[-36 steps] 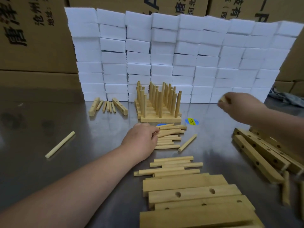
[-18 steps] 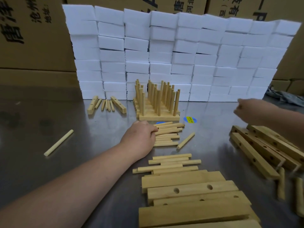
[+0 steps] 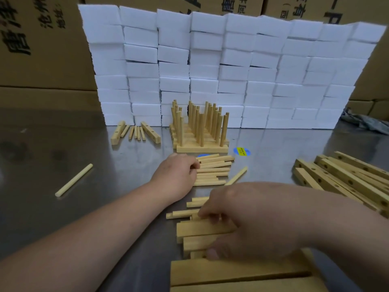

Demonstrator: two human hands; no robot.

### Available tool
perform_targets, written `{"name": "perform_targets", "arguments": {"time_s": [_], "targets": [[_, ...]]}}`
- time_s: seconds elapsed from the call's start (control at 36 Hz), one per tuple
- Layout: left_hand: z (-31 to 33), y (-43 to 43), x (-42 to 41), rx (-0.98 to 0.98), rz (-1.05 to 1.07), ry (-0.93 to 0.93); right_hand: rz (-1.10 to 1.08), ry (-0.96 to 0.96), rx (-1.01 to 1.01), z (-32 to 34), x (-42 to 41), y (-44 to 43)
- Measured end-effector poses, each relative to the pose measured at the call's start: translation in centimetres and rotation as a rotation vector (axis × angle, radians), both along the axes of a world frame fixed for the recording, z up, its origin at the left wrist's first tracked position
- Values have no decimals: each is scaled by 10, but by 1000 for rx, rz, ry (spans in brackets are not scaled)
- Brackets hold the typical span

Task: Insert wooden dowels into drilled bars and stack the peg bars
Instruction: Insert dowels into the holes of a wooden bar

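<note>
**Two hands on the sticks and bars**

The left hand [image 3: 176,173] lies on the table [image 3: 63,148] with its fingers bent round the near ends of a pile of sticks [image 3: 214,169]. It grips them. The right hand [image 3: 252,220] is closer to the camera. It reaches over the near bars [image 3: 200,230]. Its fingers hook over the far edge and its thumb presses the near side, so it holds the bars. The hand looks a bit blurry.

A few more sticks [image 3: 183,213] lie just past those bars, partly under the right hand. One stick [image 3: 236,175] lies tilted between the two hands.

The peg bars [image 3: 202,147] sit side by side in a block, just behind the pile of sticks. Lots of sticks stand straight up out of them.

On the right is a heap of bars with holes [image 3: 347,180]. At the back left lie two short bars and some sticks [image 3: 135,133]. One lone stick [image 3: 73,180] lies far to the left, well apart.

A blue and yellow sticker [image 3: 242,151] is on the table beside the peg bars. Behind them is a wall of white blocks [image 3: 231,70], with brown boxes [image 3: 42,49] behind it. A grey cloth [image 3: 366,121] lies at the far right.
</note>
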State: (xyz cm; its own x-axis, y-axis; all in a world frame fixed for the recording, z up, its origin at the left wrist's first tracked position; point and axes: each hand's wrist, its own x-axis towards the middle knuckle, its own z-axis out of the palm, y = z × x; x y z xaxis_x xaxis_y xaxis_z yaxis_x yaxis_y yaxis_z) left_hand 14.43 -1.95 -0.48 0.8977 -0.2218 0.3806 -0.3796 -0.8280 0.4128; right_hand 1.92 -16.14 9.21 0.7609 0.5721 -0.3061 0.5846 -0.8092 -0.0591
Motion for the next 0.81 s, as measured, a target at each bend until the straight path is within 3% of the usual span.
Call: {"name": "perform_targets", "arguments": {"time_s": [0.19,0.81], "targets": [[-1,0,0,44,-28,36,-27,-68,-19,-10,10,-7],[-3,0,0,-30,-25,-41,-18,69,103,-19,16,-7]]}}
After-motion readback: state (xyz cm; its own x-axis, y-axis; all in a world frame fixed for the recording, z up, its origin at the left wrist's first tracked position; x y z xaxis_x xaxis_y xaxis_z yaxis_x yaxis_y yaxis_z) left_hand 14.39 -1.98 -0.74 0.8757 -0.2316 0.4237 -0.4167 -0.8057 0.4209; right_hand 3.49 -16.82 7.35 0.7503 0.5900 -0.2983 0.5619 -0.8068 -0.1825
